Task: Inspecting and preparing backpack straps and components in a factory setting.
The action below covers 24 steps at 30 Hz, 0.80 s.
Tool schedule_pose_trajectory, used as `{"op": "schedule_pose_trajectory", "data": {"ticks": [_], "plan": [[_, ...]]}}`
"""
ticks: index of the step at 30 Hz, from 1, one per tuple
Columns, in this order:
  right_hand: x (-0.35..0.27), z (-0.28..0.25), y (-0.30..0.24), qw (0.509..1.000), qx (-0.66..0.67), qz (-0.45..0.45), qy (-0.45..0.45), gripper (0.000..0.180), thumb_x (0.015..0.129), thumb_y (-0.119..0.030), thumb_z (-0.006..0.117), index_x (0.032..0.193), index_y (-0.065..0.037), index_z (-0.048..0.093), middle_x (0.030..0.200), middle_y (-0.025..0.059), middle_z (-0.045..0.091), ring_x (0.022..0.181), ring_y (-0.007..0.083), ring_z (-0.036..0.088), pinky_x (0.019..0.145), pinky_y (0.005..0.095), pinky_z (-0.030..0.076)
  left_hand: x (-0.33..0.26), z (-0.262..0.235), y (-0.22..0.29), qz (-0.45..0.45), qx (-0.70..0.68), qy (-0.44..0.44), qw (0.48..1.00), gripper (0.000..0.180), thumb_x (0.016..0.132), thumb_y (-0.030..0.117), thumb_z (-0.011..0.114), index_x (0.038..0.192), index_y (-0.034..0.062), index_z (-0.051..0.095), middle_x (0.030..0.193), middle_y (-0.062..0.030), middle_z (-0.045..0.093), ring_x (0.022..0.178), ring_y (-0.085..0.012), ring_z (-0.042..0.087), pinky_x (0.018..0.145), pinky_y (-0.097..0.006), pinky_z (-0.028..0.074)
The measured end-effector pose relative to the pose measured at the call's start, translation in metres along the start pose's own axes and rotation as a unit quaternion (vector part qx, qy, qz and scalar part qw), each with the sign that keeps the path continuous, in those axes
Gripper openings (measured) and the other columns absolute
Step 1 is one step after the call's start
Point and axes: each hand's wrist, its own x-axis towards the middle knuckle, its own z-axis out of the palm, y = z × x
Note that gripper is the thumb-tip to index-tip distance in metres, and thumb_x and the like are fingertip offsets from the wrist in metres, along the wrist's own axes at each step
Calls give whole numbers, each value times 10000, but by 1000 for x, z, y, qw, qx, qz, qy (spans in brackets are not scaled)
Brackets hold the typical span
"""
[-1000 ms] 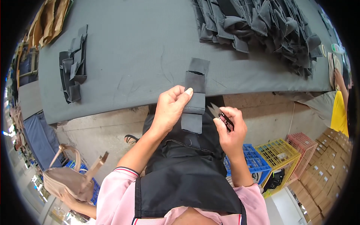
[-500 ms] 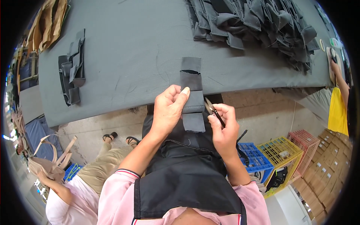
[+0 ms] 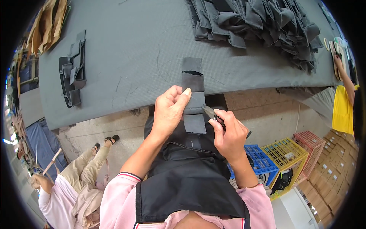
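A sewn strip of dark grey fabric (image 3: 193,83) lies partly on the table's near edge and hangs over it, with a slit-like opening near its far end. My left hand (image 3: 170,108) pinches the strip's left side, thumb on top. In my right hand (image 3: 231,135) is a pair of small thread snips (image 3: 209,112), the blades pointing at the right edge of the strip. Their tips are at the fabric; whether they cut a thread cannot be made out. My right fingers wrap round the snips' handles.
A big heap of similar grey pieces (image 3: 255,26) lies at the far right of the grey-covered table (image 3: 126,57); a smaller stack (image 3: 72,72) is at left. Brown paper bundles (image 3: 47,24) sit far left. Blue (image 3: 259,158) and yellow crates (image 3: 285,152) stand below right. Two other people are nearby.
The snips have turned and moved left, bringing the blades onto the strip's right edge. My left hand keeps its hold. The person at lower left has walked, and the one at right has shifted.
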Motion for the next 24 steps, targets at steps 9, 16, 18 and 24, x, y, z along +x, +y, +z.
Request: {"op": "schedule_pose_trajectory", "data": {"ticks": [9, 16, 18, 24], "plan": [[-2, -3, -2, 995, 82, 32, 51, 220, 750, -73, 696, 930, -20, 581, 745, 88, 617, 580, 234, 600, 530, 297, 464, -1, 2, 12, -28, -4, -6, 1000, 194, 902, 195, 583, 765, 62, 551, 626, 73, 499, 541, 2, 395, 477, -179, 333], [10, -6, -4, 998, 49, -20, -14, 206, 751, -92, 697, 900, -36, 567, 704, 87, 606, 560, 230, 592, 513, 306, 451, -3, 3, 19, -50, -10, -22, 998, 185, 896, 186, 595, 747, 86, 550, 626, 83, 493, 497, 10, 383, 403, -174, 305], [15, -4, -8, 997, 52, -24, -44, 215, 746, -105, 703, 891, -43, 557, 652, 75, 595, 557, 230, 594, 503, 317, 445, -2, -1, 14, -43, -5, -27, 999, 193, 897, 211, 593, 777, 62, 563, 596, 66, 502, 485, -2, 406, 408, -180, 332], [13, 5, -5, 980, 182, 67, -39, 166, 790, -29, 650, 914, -21, 540, 709, 67, 611, 591, 152, 593, 525, 275, 456, 0, -3, 15, -42, -16, -41, 998, 213, 901, 241, 587, 805, 51, 568, 575, 53, 497, 476, -16, 426, 412, -186, 359]]}}
